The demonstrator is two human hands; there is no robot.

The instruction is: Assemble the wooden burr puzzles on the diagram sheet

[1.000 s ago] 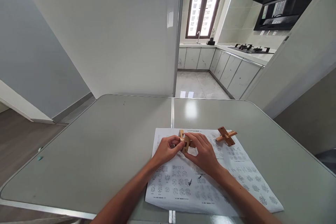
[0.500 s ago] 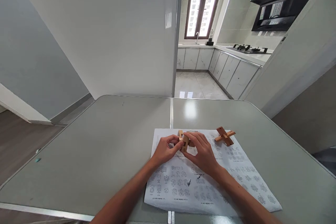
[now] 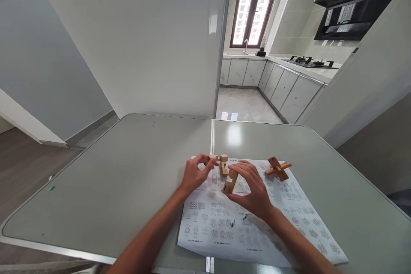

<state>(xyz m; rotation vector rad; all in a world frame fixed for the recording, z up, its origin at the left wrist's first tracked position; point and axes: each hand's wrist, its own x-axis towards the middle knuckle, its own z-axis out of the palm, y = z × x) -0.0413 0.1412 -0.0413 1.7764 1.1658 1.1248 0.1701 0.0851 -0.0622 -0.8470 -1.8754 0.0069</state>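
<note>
My right hand (image 3: pixel 252 186) pinches a notched wooden puzzle piece (image 3: pixel 230 182) upright between thumb and fingertips, above the printed sheet. Dark marks show on the lower end of this piece. To its left, my left hand (image 3: pixel 196 174) has thumb and fingers drawn together at a small pale wooden piece (image 3: pixel 213 158), partly hidden by the fingers. Just beyond and between the hands rests another notched wooden piece (image 3: pixel 224 168), with a blocky end at its back. An assembled cross of reddish-brown wooden pieces (image 3: pixel 278 168) lies to the right on the sheet.
A white sheet of printed diagrams (image 3: pixel 221 239) lies under both hands on the grey table (image 3: pixel 144 150). A metal seam (image 3: pixel 212 137) runs down the tabletop. Further off, a doorway opens onto a kitchen with a stove (image 3: pixel 310 62).
My hands have moved apart. My left hand went left, away from the piece in my right hand, which is now tilted and more exposed. The view has shifted slightly.
</note>
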